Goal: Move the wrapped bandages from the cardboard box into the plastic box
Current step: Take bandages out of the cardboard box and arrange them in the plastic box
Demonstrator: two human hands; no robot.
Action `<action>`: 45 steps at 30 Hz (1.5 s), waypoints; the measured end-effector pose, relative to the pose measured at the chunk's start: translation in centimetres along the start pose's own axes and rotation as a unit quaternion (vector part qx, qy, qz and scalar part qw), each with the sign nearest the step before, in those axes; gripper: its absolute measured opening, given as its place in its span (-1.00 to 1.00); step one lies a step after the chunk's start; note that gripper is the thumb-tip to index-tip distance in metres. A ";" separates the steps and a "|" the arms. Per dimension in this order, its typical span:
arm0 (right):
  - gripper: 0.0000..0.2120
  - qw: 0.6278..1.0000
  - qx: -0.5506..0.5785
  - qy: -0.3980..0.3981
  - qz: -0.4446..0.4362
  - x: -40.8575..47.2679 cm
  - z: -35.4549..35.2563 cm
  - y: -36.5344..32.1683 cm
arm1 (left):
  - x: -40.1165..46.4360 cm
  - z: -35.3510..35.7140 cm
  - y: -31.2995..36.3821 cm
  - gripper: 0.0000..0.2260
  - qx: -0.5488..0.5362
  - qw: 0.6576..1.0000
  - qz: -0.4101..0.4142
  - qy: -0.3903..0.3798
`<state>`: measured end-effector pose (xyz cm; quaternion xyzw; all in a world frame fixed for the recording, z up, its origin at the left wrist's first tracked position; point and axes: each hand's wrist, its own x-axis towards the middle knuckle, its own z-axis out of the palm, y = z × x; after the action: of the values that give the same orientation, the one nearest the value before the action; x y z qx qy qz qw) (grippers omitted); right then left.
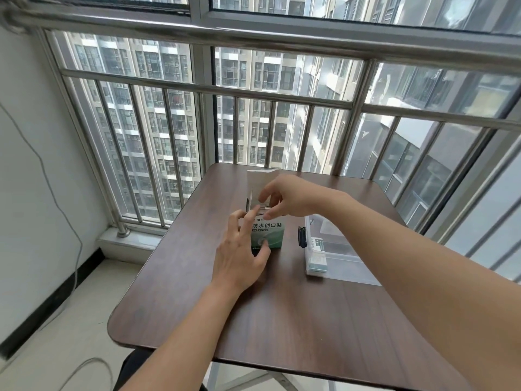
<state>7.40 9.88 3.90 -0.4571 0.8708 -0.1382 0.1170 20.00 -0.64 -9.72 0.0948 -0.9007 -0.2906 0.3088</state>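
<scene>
Head view: left hand [239,258] grips the upright green-white cardboard box [272,235]; right hand [284,197] pinches at its open top.

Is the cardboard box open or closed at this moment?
Open. The top flap of the cardboard box stands up, and the right hand reaches into its top while the left hand holds its side.

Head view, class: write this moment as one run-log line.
cardboard box: upright, flap open | left hand: steadies box | right hand: fingers at box mouth | plastic box: open, right of carton
</scene>
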 end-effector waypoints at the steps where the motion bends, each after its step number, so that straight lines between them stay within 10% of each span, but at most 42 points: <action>1: -0.64 1.000 0.002 -0.004 0.000 0.1 -0.1 0.0 | 0.0 0.0 0.0 -0.33 -0.004 1.000 -0.001 0.001; 10: -0.94 0.998 -0.041 0.052 -0.020 0.7 0.3 -0.3 | -0.1 0.0 0.0 -0.34 -0.020 1.000 0.007 0.003; 34: -0.89 0.988 -0.119 0.098 -0.019 -1.1 -1.7 -0.5 | -0.2 -0.1 0.2 -0.13 -0.054 0.998 0.029 0.031; 45: -0.87 0.984 0.032 0.172 -0.029 -6.4 -8.6 -0.9 | 1.5 -3.8 5.3 -0.39 -0.195 0.959 0.074 0.192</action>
<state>8.84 15.86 12.76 -0.4479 0.8591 -0.2463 -0.0237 21.20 1.34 -3.43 0.0200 -0.7549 -0.4133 0.5087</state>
